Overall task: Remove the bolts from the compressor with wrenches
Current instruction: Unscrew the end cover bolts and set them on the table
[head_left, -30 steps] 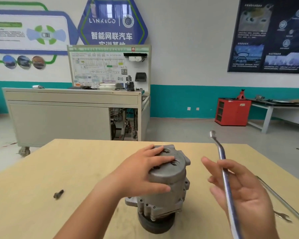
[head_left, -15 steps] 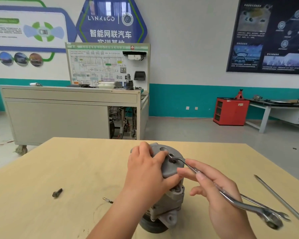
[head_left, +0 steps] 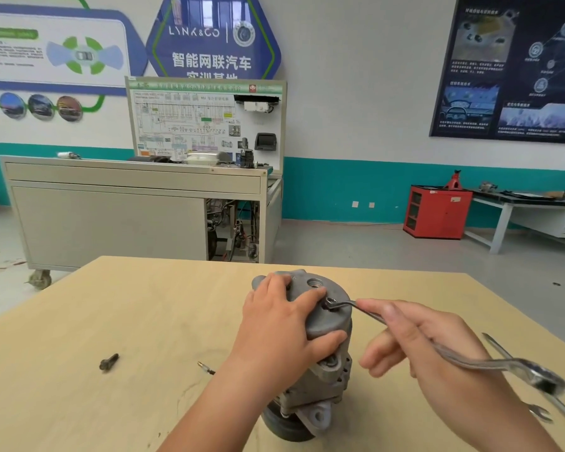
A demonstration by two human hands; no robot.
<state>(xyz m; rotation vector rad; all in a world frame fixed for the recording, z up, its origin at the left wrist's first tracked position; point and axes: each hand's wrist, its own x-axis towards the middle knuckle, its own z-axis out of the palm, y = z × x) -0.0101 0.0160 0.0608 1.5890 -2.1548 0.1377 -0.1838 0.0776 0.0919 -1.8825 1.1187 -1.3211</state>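
Our left hand (head_left: 281, 324) reaches forward, fingers (head_left: 309, 296) curled over the top of the compressor (head_left: 331, 321), thumb pressed to its side. Our right hand (head_left: 431, 347) holds the wrench (head_left: 371, 313), forefinger stretched along its shaft, the other fingers curled beneath.

Left hand (head_left: 281, 324) covered the left part of the top of the grey cast-metal compressor (head_left: 331, 321). The bolt under the far end of the silver ring wrench (head_left: 483, 364) could not be made out. The wrench's near end was motion-blurred. A long silver wrench (head_left: 503, 348) on the pale wooden bench (head_left: 111, 321) ran off the right edge. A small brass-tipped item (head_left: 205, 368) was too small to identify.
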